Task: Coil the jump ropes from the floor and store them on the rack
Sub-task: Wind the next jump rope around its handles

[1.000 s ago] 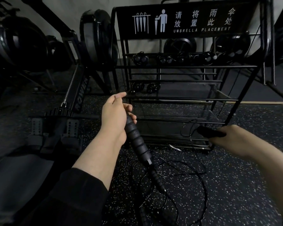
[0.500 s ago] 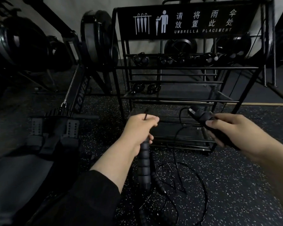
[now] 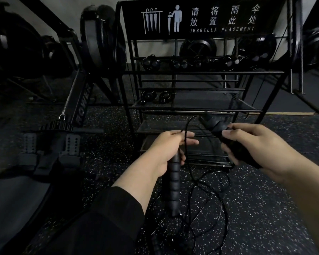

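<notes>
My left hand (image 3: 168, 147) grips the top of a ribbed black jump-rope handle (image 3: 174, 183) that hangs straight down; its thumb and forefinger also touch the thin black cord (image 3: 186, 138). My right hand (image 3: 250, 144) grips the other ribbed handle (image 3: 213, 123), which points up and to the left. The cord arcs from that handle's tip over to my left fingers. More cord lies in loose tangled loops (image 3: 206, 203) on the speckled floor below both hands. The black wire rack (image 3: 191, 73) stands just behind my hands.
Several coiled ropes (image 3: 151, 62) sit on the rack's upper shelf and two (image 3: 157, 95) on a lower one. A rowing machine (image 3: 75, 105) stands to the left, with footplates near my left arm. Weight plates (image 3: 101, 37) lean behind the rack. Speckled rubber floor (image 3: 265, 208) spreads right.
My left hand swung its handle from slanting to hanging straight down and moved right. My right hand rose and came toward the middle, tipping its handle upward. The hands are now close together.
</notes>
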